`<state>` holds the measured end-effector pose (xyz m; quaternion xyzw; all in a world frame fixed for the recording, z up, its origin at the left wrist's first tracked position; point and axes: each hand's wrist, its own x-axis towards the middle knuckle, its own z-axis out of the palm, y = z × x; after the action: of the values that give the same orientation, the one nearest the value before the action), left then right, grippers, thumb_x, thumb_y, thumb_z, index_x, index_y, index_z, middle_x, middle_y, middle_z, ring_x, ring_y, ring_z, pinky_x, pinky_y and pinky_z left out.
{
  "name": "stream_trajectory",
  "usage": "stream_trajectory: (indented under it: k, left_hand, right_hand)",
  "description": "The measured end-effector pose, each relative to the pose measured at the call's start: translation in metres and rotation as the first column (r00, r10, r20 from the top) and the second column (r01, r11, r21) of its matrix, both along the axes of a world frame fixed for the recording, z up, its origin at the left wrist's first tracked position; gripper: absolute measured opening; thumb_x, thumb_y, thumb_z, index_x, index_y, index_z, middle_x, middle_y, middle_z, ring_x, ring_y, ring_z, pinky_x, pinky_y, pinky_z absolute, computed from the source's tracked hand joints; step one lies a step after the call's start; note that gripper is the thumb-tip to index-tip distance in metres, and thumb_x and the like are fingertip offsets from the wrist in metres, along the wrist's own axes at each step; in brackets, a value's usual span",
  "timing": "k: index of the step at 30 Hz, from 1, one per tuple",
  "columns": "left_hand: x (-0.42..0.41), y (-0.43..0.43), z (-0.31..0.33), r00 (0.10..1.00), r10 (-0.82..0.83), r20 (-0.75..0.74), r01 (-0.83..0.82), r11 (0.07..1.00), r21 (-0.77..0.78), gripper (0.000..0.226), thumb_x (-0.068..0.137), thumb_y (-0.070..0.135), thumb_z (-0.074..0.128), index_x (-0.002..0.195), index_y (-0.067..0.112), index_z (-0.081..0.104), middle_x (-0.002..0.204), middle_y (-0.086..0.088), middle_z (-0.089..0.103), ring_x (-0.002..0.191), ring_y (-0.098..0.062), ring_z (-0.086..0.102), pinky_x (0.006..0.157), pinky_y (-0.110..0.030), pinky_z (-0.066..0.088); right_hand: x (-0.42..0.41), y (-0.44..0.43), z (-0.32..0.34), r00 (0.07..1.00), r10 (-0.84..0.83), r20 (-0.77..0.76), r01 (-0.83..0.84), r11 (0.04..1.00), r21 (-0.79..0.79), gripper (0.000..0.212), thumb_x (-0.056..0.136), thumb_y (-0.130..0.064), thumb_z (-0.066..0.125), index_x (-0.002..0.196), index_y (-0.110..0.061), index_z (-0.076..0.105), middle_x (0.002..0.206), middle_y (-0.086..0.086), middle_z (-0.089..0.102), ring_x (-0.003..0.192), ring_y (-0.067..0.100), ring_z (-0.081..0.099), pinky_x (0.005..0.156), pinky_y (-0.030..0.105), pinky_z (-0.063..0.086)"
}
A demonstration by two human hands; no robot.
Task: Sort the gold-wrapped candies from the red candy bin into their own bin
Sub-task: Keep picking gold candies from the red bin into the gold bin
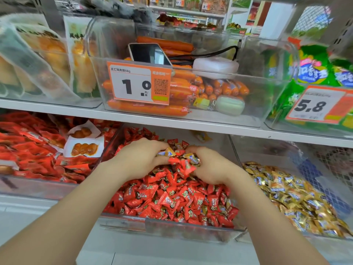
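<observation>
Gold-wrapped candies (168, 153) are sitting atop the red candy bin (172, 228); I'm clutching some in left hand (141, 159) and right hand (212, 167). Bunching them together, likely for one transfer to the gold bin (267, 150) alongside.

The lower white shelf (28, 205) before me carries three clear bins side by side: a red packet bin (38, 188), the red candy bin (172, 228), the gold candy bin (271, 152).

Red candies (172, 203); gold candies (298, 197), seemingly blue-labelled.
</observation>
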<state>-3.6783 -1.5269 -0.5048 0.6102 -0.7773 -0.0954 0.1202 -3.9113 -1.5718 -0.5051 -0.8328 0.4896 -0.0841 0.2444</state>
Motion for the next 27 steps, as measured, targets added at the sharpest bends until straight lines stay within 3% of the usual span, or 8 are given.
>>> stream_trajectory:
  k: [2, 4, 8, 14, 18, 22, 25, 27]
  left_hand:
    - [-0.001, 0.011, 0.005, 0.999, 0.005, -0.049, -0.007, 1.000, -0.025, 0.021, 0.103, 0.057, 0.052, 0.102, 0.038, 0.058, 0.076, 0.006, 0.065, 0.077, -0.019, 0.063, 0.071, -0.038, 0.051]
    - [-0.002, 0.019, 0.008, 0.994, -0.007, -0.106, 0.005, 1.000, -0.012, 0.024, 0.104, 0.055, 0.052, 0.104, 0.033, 0.060, 0.073, 0.004, 0.070, 0.071, -0.009, 0.066, 0.073, -0.039, 0.055]
    - [-0.010, 0.034, 0.011, 0.986, -0.014, -0.167, 0.020, 0.999, 0.034, 0.017, 0.104, 0.054, 0.055, 0.097, 0.039, 0.059, 0.067, 0.002, 0.069, 0.058, -0.006, 0.064, 0.064, -0.037, 0.051]
    - [-0.030, 0.050, 0.016, 0.949, 0.103, -0.298, -0.112, 0.994, -0.014, 0.058, 0.105, 0.063, 0.037, 0.087, 0.010, 0.053, 0.065, -0.004, 0.050, 0.057, -0.015, 0.048, 0.061, -0.041, 0.040]
    - [-0.045, 0.059, 0.013, 0.918, 0.132, -0.374, -0.144, 0.990, -0.003, 0.067, 0.103, 0.068, 0.031, 0.078, 0.007, 0.042, 0.066, 0.001, 0.038, 0.059, -0.014, 0.036, 0.060, -0.038, 0.034]
    - [-0.071, 0.074, 0.015, 0.914, 0.037, -0.403, -0.070, 0.995, -0.067, 0.059, 0.103, 0.063, 0.041, 0.080, 0.009, 0.045, 0.066, -0.011, 0.042, 0.056, -0.012, 0.037, 0.058, -0.036, 0.032]
    - [-0.100, 0.084, 0.016, 0.885, -0.014, -0.464, -0.028, 0.996, -0.084, 0.051, 0.102, 0.060, 0.047, 0.078, 0.016, 0.043, 0.064, 0.001, 0.037, 0.056, -0.010, 0.034, 0.055, -0.032, 0.030]
    - [-0.122, 0.089, 0.018, 0.850, -0.054, -0.524, 0.013, 0.996, -0.083, 0.044, 0.102, 0.055, 0.051, 0.076, 0.021, 0.042, 0.061, 0.008, 0.039, 0.054, -0.010, 0.036, 0.054, -0.029, 0.031]
  right_hand:
    - [-0.011, 0.010, 0.006, 0.992, -0.030, 0.122, 0.020, 0.996, 0.087, 0.028, 0.098, -0.038, 0.071, 0.125, -0.034, 0.065, 0.099, -0.017, 0.071, 0.085, 0.004, 0.067, 0.078, 0.028, 0.053]
    - [-0.019, 0.021, 0.010, 0.966, -0.085, 0.245, 0.031, 0.975, 0.219, 0.023, 0.100, -0.040, 0.070, 0.120, -0.035, 0.063, 0.080, -0.007, 0.067, 0.054, 0.007, 0.056, 0.055, 0.029, 0.047]
    - [-0.026, 0.041, 0.021, 0.903, -0.273, 0.332, 0.121, 0.903, 0.413, 0.033, 0.099, -0.045, 0.071, 0.128, -0.037, 0.059, 0.085, 0.003, 0.073, 0.048, 0.010, 0.051, 0.043, 0.025, 0.041]
    - [-0.026, 0.056, 0.031, 0.719, -0.529, 0.450, 0.076, 0.704, 0.706, 0.024, 0.102, -0.034, 0.070, 0.114, -0.016, 0.062, 0.090, 0.008, 0.069, 0.045, 0.008, 0.026, 0.036, 0.017, 0.021]
    - [-0.044, 0.066, 0.041, 0.702, -0.502, 0.504, -0.003, 0.706, 0.708, 0.022, 0.102, -0.034, 0.069, 0.106, -0.016, 0.057, 0.092, 0.009, 0.065, 0.050, 0.009, 0.021, 0.038, 0.018, 0.019]
    - [-0.088, 0.076, 0.053, 0.696, -0.462, 0.550, -0.061, 0.725, 0.686, 0.028, 0.102, -0.035, 0.067, 0.107, -0.013, 0.051, 0.089, 0.008, 0.063, 0.050, 0.009, 0.019, 0.036, 0.016, 0.019]
    - [-0.139, 0.076, 0.053, 0.703, -0.441, 0.557, 0.036, 0.805, 0.592, 0.026, 0.104, -0.035, 0.064, 0.105, -0.011, 0.054, 0.076, 0.001, 0.060, 0.049, 0.011, 0.023, 0.039, 0.019, 0.022]
    - [-0.174, 0.068, 0.037, 0.753, -0.424, 0.504, 0.255, 0.893, 0.370, 0.021, 0.105, -0.039, 0.063, 0.112, -0.019, 0.060, 0.079, -0.002, 0.059, 0.055, 0.016, 0.040, 0.047, 0.027, 0.038]
